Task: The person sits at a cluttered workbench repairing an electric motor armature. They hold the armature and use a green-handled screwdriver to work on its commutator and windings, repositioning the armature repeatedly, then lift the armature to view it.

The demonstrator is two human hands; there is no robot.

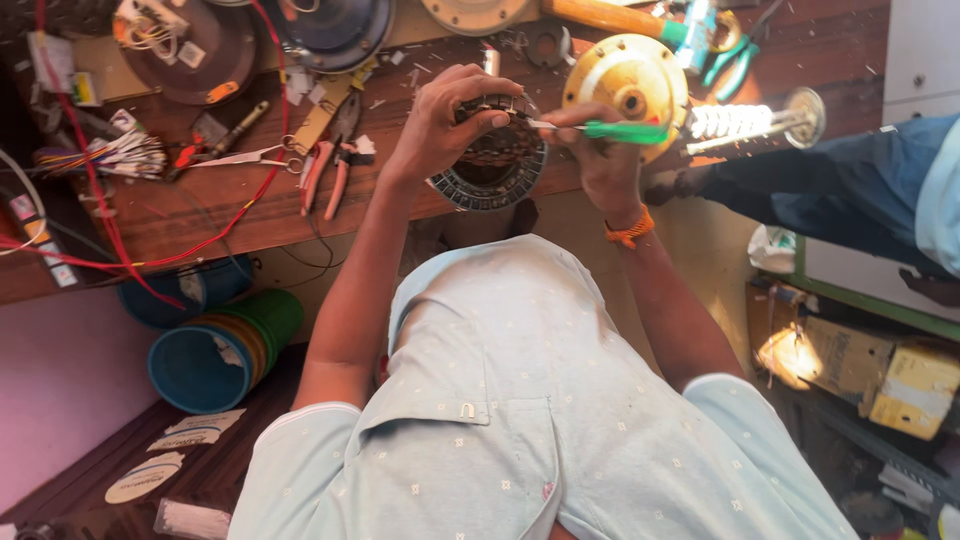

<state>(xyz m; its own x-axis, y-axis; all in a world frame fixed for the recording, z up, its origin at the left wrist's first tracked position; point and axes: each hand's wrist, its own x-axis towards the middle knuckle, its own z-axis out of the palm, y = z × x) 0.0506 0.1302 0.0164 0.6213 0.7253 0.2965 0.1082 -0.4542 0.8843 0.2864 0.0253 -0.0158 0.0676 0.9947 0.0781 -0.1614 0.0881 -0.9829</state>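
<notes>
A round motor stator [490, 165] with copper windings and a ring of steel laminations rests at the near edge of the wooden workbench [200, 215]. My left hand [445, 120] grips its top rim, fingers curled over the windings. My right hand [600, 160], an orange thread around its wrist, holds a green-handled screwdriver [625, 131] whose metal tip points left into the stator's windings.
A brass-coloured round fan housing [628, 82] lies just behind my right hand. Red-handled pliers [325, 170], scissors, loose wires and dark motor covers [195, 45] litter the bench. Stacked plastic tubs [225, 350] sit below. Another person's leg in blue [830, 195] stretches in at right.
</notes>
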